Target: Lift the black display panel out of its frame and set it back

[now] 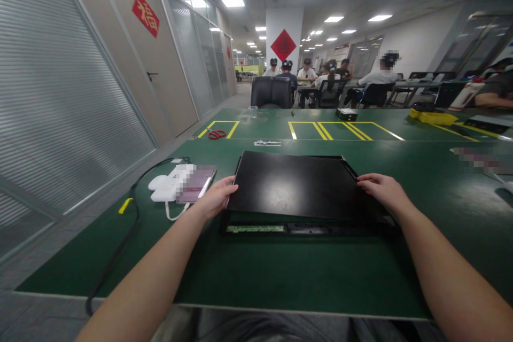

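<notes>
A flat black screen panel (pixel 288 184) sits askew over a shallow black frame (pixel 336 228), with its near edge short of the frame's front strip. A green circuit board (pixel 254 228) shows along the left part of that strip. At the panel's left edge, my left hand (pixel 218 195) is closed on it, thumb on top. My right hand (pixel 379 187) pinches at the right edge, where panel and frame lie close together; its fingertips are partly hidden. Both objects rest on the green table.
On the left lie a white charger (pixel 166 187), a phone-like device (pixel 198 184) and a black cable (pixel 134 224). Beyond the panel are red scissors (pixel 217 134), white strips (pixel 267 144), a clear cup (pixel 252 112) and a small black box (pixel 347 114). Several people sit farther back.
</notes>
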A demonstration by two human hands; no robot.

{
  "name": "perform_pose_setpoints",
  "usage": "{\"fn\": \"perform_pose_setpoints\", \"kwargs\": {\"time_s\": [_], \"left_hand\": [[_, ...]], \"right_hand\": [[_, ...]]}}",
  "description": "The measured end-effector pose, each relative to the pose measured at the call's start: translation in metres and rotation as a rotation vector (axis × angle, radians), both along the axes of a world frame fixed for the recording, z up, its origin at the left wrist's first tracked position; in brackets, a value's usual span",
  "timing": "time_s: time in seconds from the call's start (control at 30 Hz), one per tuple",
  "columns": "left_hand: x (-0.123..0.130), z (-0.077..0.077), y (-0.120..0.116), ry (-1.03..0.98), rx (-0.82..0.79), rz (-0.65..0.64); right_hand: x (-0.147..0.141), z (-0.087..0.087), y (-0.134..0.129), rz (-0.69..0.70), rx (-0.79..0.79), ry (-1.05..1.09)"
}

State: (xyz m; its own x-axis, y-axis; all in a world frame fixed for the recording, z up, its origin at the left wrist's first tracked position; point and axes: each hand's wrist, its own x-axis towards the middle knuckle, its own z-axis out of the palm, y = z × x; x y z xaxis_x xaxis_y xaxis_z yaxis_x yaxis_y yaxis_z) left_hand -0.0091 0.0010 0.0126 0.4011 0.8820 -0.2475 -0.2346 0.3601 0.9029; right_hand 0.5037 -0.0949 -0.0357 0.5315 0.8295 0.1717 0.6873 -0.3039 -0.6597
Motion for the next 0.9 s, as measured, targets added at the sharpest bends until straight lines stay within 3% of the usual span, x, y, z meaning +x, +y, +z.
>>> {"fn": "perform_pose_setpoints", "kwargs": {"time_s": [0.3,0.5,0.7,0.9], "left_hand": [[0.005,-0.001,-0.006,0.107,0.168,0.025],[-0.003,-0.012,0.005,0.431,0.468,0.184],[-0.009,-0.026,0.017,0.774,0.608,0.131],[-0.009,-0.023,0.013,1.030,0.708,0.042]], "right_hand": [[0.002,0.000,0.001,-0.012,-0.042,0.047],[0.003,-0.001,0.000,0.011,-0.041,0.031],[-0.002,0.003,-0.001,-0.016,-0.071,0.021],[-0.004,0.006,-0.001,-0.017,-0.102,0.017]]}}
